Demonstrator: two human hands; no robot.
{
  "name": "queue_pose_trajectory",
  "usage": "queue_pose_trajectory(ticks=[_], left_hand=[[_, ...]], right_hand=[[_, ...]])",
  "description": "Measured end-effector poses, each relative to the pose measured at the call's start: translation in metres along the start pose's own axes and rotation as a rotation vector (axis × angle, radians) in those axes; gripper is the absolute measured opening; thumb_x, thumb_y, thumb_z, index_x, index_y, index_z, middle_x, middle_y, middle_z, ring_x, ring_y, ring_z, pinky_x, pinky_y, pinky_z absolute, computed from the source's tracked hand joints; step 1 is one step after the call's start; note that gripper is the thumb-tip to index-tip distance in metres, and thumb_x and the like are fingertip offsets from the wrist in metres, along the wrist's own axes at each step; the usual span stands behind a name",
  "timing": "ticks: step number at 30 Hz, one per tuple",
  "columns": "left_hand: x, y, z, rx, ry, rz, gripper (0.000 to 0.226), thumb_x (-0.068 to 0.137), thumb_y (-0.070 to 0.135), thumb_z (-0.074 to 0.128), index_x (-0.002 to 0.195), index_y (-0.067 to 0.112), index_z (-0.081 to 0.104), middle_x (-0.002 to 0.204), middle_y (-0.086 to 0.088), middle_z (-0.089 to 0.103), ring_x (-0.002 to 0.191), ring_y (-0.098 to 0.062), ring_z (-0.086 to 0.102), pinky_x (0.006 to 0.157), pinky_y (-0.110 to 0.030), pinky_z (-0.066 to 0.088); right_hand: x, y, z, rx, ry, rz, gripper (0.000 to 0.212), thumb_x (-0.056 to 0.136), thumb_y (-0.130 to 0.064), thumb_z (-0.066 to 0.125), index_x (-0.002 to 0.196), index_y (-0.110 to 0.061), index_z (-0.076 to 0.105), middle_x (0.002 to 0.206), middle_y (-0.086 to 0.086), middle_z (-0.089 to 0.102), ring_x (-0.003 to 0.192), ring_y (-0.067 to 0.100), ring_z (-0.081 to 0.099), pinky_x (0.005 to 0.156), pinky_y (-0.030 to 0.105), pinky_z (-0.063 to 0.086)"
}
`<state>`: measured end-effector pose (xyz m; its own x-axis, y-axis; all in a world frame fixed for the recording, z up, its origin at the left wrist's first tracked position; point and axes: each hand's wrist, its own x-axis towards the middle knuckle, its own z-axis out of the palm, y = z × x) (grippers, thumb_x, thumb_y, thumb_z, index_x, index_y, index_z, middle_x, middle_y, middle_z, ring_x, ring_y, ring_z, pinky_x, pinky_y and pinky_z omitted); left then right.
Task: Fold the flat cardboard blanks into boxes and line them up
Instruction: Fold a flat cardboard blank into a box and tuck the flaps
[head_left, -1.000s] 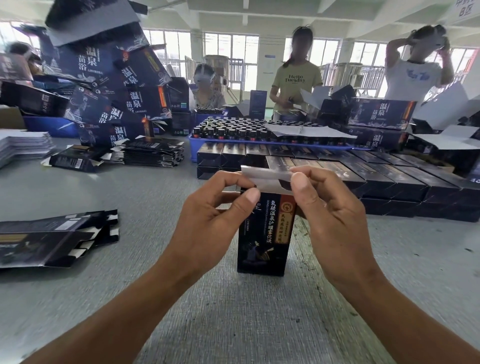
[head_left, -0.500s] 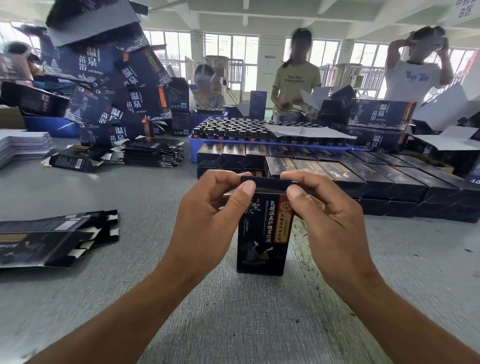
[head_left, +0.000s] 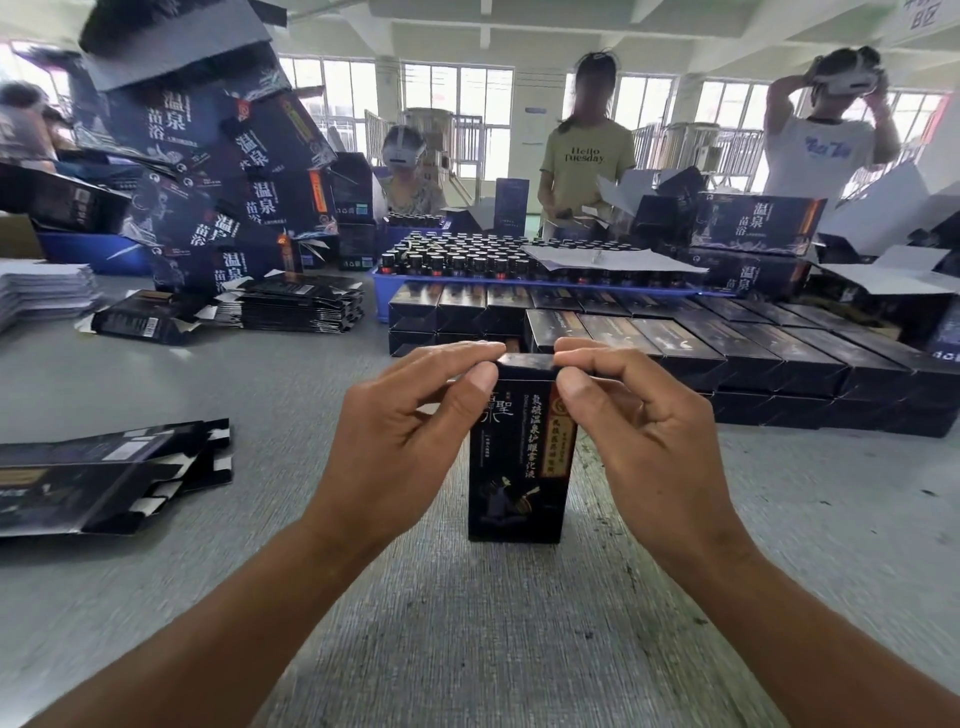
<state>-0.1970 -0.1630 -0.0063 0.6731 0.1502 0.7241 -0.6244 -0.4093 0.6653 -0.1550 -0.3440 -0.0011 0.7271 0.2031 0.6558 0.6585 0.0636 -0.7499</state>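
A black box (head_left: 519, 467) with gold and white lettering stands upright on the grey table in front of me, its top flap down. My left hand (head_left: 400, 436) pinches the box's top left corner between thumb and fingers. My right hand (head_left: 639, 436) pinches the top right corner the same way. Rows of finished black boxes (head_left: 727, 348) lie side by side just behind, stacked in two layers. Flat black blanks (head_left: 98, 473) lie in a pile at the left.
A blue tray of small dark bottles (head_left: 467, 260) sits behind the finished rows. More flat blanks (head_left: 296, 306) and a leaning heap of large dark cartons (head_left: 208, 171) fill the back left. Three people stand or sit across the table.
The white-backed top flap stood raised a second ago. Both hands have folded it down and now pinch the closed top at its corners.
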Motion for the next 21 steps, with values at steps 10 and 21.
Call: queue_pose_trajectory(ticks=[10,21], left_hand=[[0.003,-0.004,-0.005,0.152,-0.077,0.113,0.029,0.094,0.028,0.064,0.121,0.02,0.069,0.117,0.008,0.07,0.102,-0.008,0.069,0.072,-0.015,0.055],[0.006,-0.026,-0.012,0.112,-0.102,-0.27,0.05,0.091,0.038,0.069,0.127,0.06,0.041,0.1,0.014,0.069,0.081,-0.004,0.071,0.061,-0.019,0.055]], right_hand=[[0.003,0.008,-0.002,-0.143,0.008,-0.067,0.013,0.097,-0.029,0.062,0.106,-0.026,0.072,0.106,-0.015,0.072,0.099,0.01,0.07,0.079,0.018,0.055],[-0.004,0.023,0.002,-0.46,-0.288,0.182,0.076,0.094,-0.039,0.065,0.146,-0.063,0.015,0.143,-0.017,0.049,0.113,0.002,0.06,0.091,0.031,0.055]])
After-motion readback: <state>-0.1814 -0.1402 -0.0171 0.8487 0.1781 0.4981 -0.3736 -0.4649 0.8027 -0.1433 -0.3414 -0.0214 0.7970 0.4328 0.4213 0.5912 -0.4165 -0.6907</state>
